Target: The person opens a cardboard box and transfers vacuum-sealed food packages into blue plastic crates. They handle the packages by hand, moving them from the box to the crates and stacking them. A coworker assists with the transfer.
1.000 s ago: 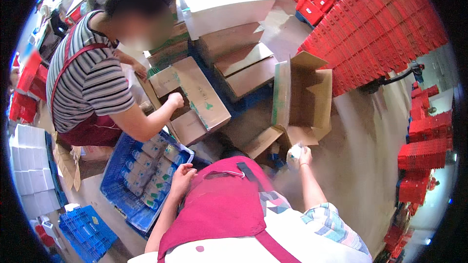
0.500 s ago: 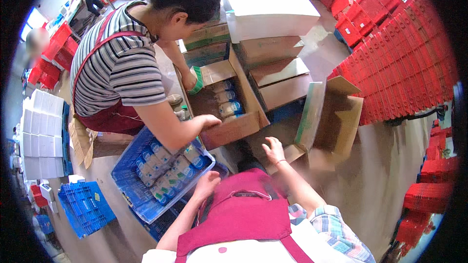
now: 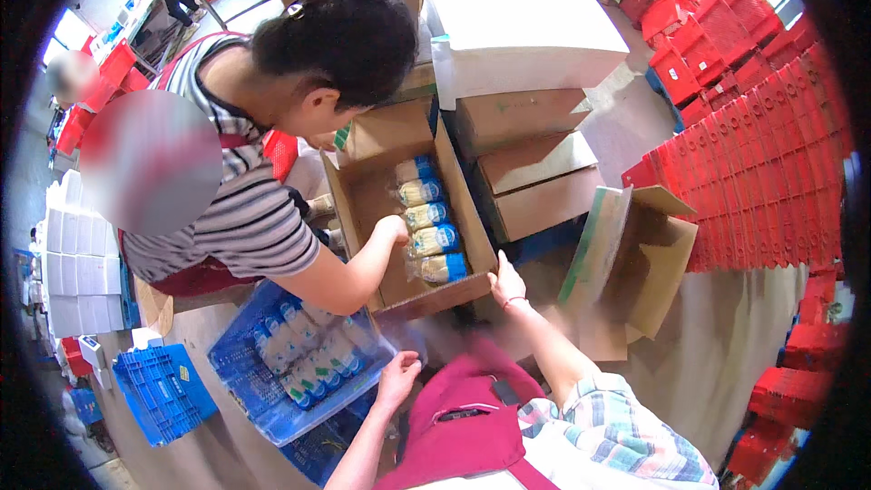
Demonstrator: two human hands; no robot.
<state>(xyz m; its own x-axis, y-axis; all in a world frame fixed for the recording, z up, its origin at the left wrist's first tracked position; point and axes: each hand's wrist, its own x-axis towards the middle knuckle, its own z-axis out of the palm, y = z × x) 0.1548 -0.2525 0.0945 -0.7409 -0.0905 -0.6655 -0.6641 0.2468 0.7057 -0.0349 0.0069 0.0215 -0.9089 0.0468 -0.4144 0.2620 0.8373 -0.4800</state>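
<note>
My right hand grips the near right corner of an open cardboard box. Inside the box, several clear packs with pale contents and blue ends lie in a row along its right side. My left hand is held beside a blue plastic crate, its fingers loosely bent and apart, holding nothing. More packs of the same look fill the crate. A co-worker in a striped shirt leans over the box from the left, and that person's hand is inside it, by the packs.
Another open carton lies on the right. Closed cartons and a large white box stand behind. Red crates are stacked at the right; a blue crate and white boxes are at the left.
My right hand has gone from free air to the box corner. The co-worker's hand has moved from the rim into the box, and the packs now show more fully.
</note>
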